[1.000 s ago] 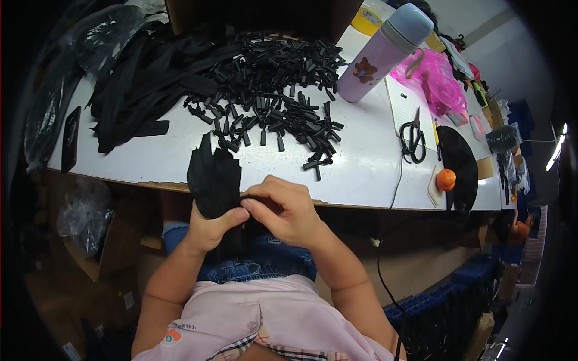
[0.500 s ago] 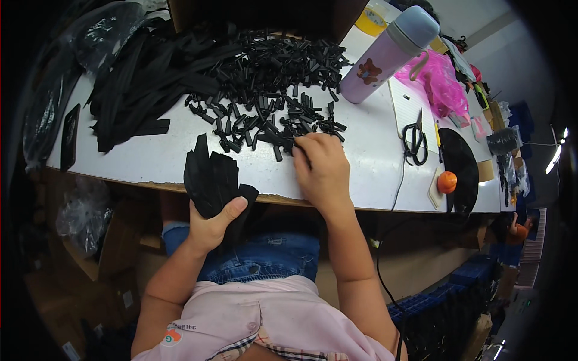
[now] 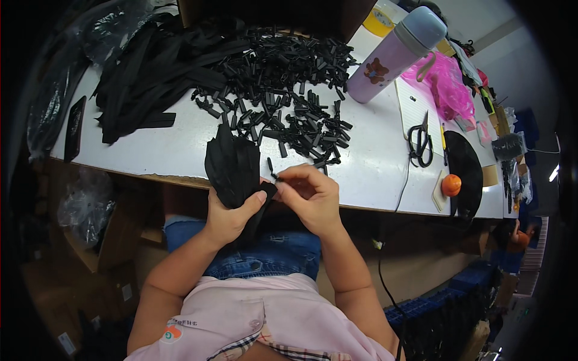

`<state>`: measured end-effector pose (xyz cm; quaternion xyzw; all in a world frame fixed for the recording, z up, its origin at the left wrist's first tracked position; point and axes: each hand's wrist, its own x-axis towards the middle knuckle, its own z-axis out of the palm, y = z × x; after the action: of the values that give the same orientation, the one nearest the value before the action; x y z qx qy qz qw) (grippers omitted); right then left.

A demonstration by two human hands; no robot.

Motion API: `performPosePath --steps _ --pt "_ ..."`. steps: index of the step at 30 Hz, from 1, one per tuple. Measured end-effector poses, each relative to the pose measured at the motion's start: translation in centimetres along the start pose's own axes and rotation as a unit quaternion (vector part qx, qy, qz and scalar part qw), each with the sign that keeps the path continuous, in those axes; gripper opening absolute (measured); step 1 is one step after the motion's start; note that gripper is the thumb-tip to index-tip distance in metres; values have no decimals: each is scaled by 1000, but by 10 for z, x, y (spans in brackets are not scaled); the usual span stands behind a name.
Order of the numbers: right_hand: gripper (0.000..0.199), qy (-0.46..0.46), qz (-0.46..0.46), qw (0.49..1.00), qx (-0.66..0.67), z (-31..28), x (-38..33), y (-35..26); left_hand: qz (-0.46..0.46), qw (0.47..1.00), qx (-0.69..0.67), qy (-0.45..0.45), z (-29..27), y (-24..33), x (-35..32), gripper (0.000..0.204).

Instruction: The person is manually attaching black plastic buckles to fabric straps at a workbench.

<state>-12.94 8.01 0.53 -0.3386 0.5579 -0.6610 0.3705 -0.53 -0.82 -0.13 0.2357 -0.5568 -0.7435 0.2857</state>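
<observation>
- Busy workroom, white desk (image 3: 367, 174) covered in stuff: a loose heap of little black pulls (image 3: 295, 66), a pile of black strips (image 3: 144, 84) off to the left, and a lilac bottle (image 3: 385, 63) plus black scissors (image 3: 419, 147) over on the right.
- Left hand (image 3: 232, 216) is wrapped around a bundle of black strips (image 3: 232, 162), thumb pressed on top, right by the desk's front edge.
- Right hand (image 3: 313, 198) has a small black pull (image 3: 270, 165) pinched between thumb and finger, just beside the bundle.
- What could go wrong, imo: that pull is tiny, so a loose pinch could drop it into the lap or onto the floor. If the left thumb eases up, the strips could fan out and slip.
- Black on black can't help either; easy to misjudge where one ends.
- Looks-wise, the strips are flat, matte and fanned at the top, with one end poking out under the thumb. The pull is slim and dark; its finer details are too small to tell.
</observation>
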Motion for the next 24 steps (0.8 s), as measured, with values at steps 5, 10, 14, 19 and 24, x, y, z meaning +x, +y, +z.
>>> performPosePath --steps 5,10,14,19,24 --pt "20 98 -317 836 -437 -6 14 9 -9 1000 -1 12 2 0 0 17" --pt "20 89 -318 839 -433 0 8 3 -12 999 -16 39 0 -3 -2 18" --pt "8 26 -96 980 -173 5 -13 -6 3 1000 13 13 0 -1 -7 17" --pt "7 -19 -50 997 -61 5 -19 7 57 997 41 -17 -1 1 -13 15" --pt "6 -35 6 996 81 11 -24 5 26 998 29 -55 -7 -2 -17 19"
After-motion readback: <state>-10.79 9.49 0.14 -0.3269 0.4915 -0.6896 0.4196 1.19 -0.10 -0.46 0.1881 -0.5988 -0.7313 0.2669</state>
